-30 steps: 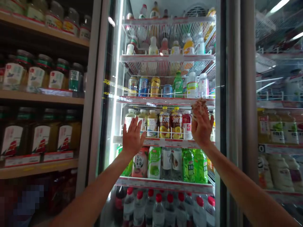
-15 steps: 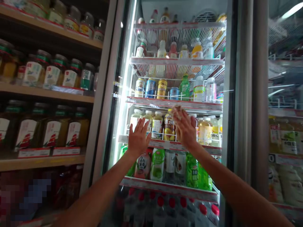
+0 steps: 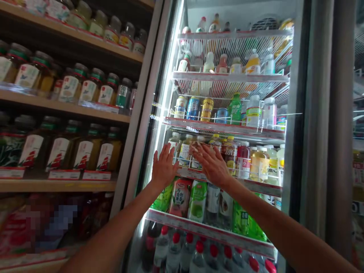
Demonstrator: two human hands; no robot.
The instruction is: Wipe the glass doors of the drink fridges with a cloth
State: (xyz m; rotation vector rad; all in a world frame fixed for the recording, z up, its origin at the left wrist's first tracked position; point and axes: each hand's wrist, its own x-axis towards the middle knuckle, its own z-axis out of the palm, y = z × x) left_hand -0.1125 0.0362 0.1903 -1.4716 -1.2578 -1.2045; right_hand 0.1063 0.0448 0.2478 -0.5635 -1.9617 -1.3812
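My left hand (image 3: 164, 169) lies flat against the glass door of a lit drinks cooler, fingers stretched up and holding nothing. To its right, my right hand (image 3: 212, 163) presses a crumpled pale cloth (image 3: 195, 148) to the same glass; only part of the cloth shows beyond the fingertips. Behind the glass, near both hands, a shelf of bottled drinks (image 3: 259, 163) stands partly hidden by them. Cartons such as a green one (image 3: 198, 201) and a red one (image 3: 181, 198) fill the shelf below.
Wooden shelves with jar-like bottles (image 3: 85, 154) run along the left. A metal door frame (image 3: 142, 125) divides them from the cooler. Another metal upright (image 3: 318, 125) stands at the right. Red-capped bottles (image 3: 199, 258) line the cooler's bottom.
My right hand and the cloth have moved left across the glass, closer to my left hand. The view has swung leftward. My left hand stays flat on the door.
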